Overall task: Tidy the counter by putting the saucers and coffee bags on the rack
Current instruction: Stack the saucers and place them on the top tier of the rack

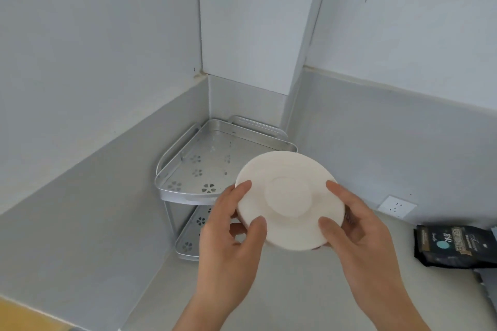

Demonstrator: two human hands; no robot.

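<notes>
I hold a stack of white saucers (287, 196) in the air with both hands, tilted toward me. My left hand (231, 233) grips its left edge, and my right hand (355, 233) grips its right edge. The stack hovers just in front of and to the right of a silver two-tier corner rack (188, 169). The rack stands in the corner of the counter, and its top shelf is bare. My hands and the saucers hide part of the lower shelf. A black coffee bag (454, 246) lies on the counter at the far right.
Grey backsplash walls close in the rack on the left and at the back. A white wall socket (396, 207) sits on the right wall just above the counter. A second dark packet (486, 279) peeks in at the right edge, below the coffee bag.
</notes>
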